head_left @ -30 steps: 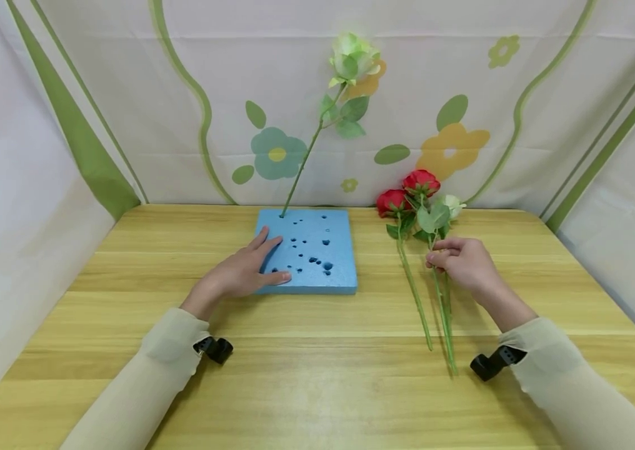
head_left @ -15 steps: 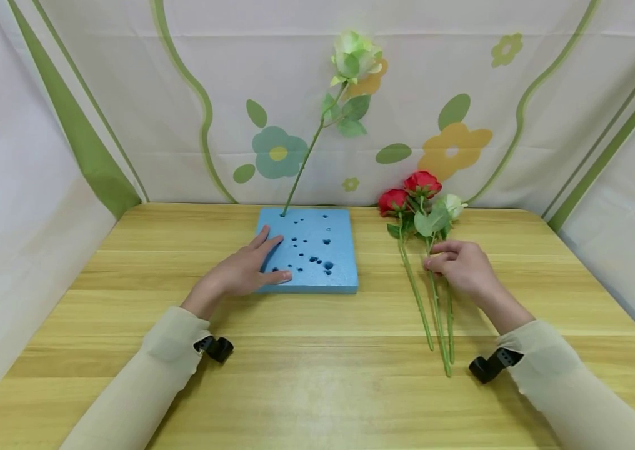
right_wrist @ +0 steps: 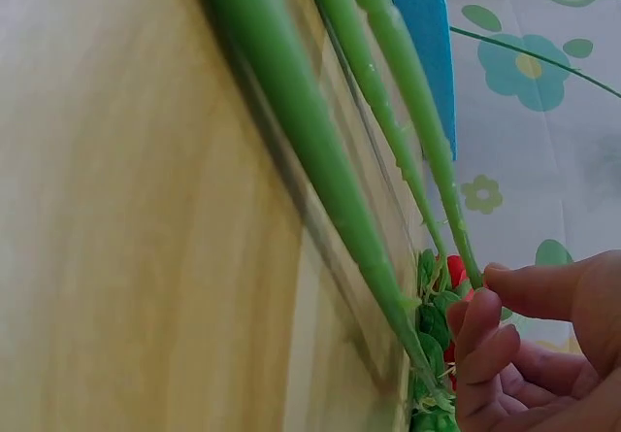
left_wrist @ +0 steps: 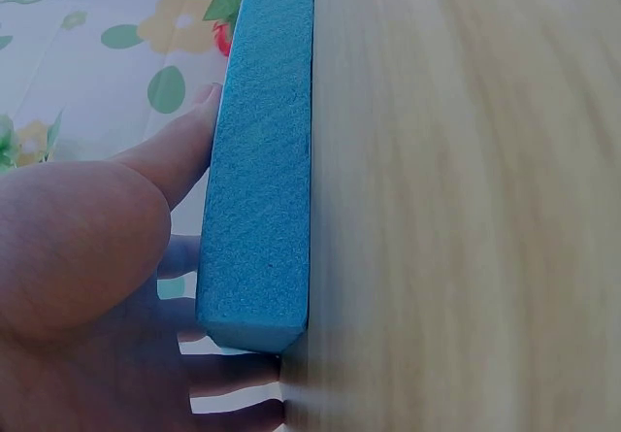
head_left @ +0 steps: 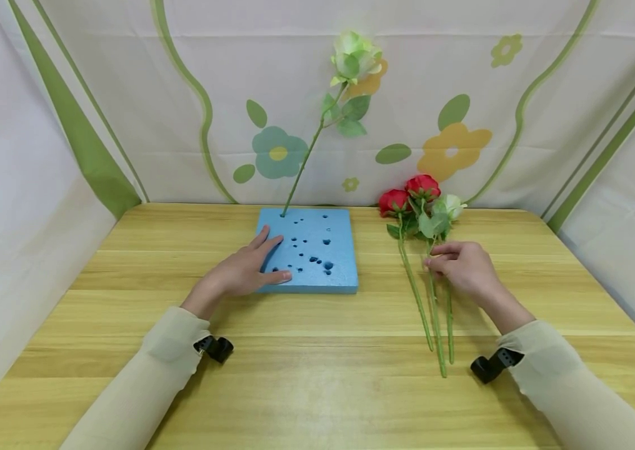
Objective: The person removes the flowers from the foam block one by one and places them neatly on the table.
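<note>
Your right hand (head_left: pixel 464 265) pinches one rose stem (head_left: pixel 437 325) between its fingers (right_wrist: pixel 475 330), at 4 o'clock of the blue block (head_left: pixel 314 247) where your left hand (head_left: pixel 241 269) rests, fingers apart, at 9 o'clock; lift the stem slowly, as overlapping leaves (head_left: pixel 434 221) may drag neighbouring roses (head_left: pixel 393 202).

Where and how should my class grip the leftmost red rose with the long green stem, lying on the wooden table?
Probably mid-stem, pinched from above on the side facing the flat blue foam block. This red rose has a green stem, long, thin and bare there, below its leaves; both other stems are on its opposite side, the middle stem pinched by the right hand.
</note>
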Available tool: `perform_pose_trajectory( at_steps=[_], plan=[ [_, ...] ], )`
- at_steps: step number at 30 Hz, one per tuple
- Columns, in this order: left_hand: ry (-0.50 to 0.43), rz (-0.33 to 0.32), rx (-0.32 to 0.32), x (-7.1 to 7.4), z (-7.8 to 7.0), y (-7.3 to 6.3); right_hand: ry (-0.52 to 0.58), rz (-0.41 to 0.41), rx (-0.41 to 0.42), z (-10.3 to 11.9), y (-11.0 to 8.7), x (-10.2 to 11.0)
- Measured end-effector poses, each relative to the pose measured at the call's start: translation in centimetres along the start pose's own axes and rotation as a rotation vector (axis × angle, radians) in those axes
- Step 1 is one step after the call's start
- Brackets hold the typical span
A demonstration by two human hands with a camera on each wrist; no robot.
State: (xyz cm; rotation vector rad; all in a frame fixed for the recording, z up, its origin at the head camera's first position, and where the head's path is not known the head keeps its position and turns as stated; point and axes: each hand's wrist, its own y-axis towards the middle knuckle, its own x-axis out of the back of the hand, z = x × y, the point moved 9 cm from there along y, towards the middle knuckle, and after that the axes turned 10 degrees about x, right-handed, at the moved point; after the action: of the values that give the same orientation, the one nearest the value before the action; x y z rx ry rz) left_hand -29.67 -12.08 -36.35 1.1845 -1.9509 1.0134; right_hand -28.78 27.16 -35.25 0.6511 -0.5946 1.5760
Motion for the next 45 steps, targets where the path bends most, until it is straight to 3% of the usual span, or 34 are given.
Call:
perform_pose_trajectory(
  at_steps=[30, 45],
  plan=[
    [0.007, 0.001, -0.008, 0.0, -0.1, 0.1, 0.0, -0.098, 0.011, 1.8, 0.5, 2.3],
    [0.01, 0.006, 0.002, 0.0, 0.0, 0.1, 0.15, -0.131, 0.049, 3.6, 2.0, 1.5]
  ],
)
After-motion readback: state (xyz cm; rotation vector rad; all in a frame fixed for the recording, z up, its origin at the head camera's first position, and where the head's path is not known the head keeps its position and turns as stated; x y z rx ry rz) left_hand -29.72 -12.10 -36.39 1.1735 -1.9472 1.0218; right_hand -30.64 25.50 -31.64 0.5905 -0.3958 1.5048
